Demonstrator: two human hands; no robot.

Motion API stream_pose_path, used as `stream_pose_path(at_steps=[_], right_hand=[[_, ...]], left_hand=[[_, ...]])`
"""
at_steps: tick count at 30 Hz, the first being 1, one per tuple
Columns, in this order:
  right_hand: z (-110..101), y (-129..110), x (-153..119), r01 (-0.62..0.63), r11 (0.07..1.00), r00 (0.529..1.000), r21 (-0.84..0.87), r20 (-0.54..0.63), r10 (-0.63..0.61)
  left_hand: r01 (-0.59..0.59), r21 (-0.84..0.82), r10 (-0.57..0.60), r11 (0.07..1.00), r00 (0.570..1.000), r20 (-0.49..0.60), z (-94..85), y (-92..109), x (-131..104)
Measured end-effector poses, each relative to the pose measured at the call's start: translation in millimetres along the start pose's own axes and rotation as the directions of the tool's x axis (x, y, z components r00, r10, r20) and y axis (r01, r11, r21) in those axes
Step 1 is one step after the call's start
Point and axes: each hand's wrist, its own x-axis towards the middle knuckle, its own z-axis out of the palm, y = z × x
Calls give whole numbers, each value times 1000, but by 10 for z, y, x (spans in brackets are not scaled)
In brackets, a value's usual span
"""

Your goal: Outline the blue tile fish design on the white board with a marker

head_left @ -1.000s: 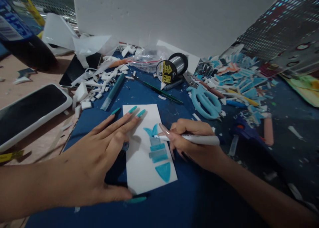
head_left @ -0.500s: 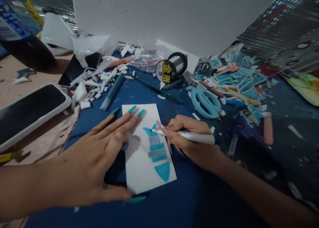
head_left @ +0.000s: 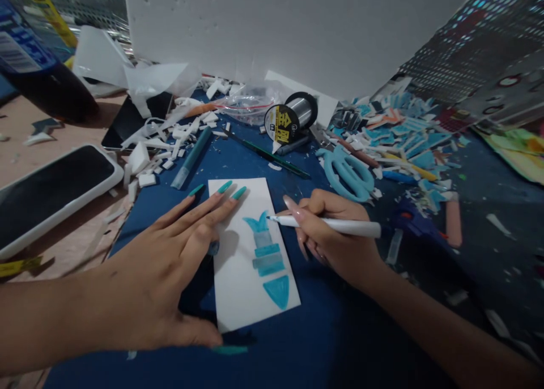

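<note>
Beside fish drawing's tail, right hand grips white marker; left hand spread on card.

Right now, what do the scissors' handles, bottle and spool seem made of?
Scissors' handles: matte, light-blue plastic, by their thick moulded loops. Bottle: smooth plastic or glass; dark contents seem to show through. Spool: probably black plastic, by its smooth rim; the shiny silver winding could be wire or plastic line.

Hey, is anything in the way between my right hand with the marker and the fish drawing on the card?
Nothing visible blocks it: the white marker in your right hand has its tip right by the tail of the blue fish drawing.
</note>
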Motion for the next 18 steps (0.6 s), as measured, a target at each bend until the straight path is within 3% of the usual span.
stream_pose_path(at_steps=[3, 8, 15, 18], right_hand=[[-3, -4, -3, -18, 1000, 1000, -4, -19, 18], [-18, -18, 16, 80, 992, 994, -95, 80, -73], [-18, -39, -4, 77, 990, 995, -114, 74, -69], [-13, -26, -27, -33, 999, 998, -12, -56, 32]], left_hand=[[23, 15, -23, 1000, 1000, -2, -37, 20, 45], [25, 14, -25, 1000, 999, -29, -54, 73, 85], [74, -11, -74, 997, 996, 56, -30, 49, 14], [87, -45, -83, 995, 992, 92, -31, 29, -5]])
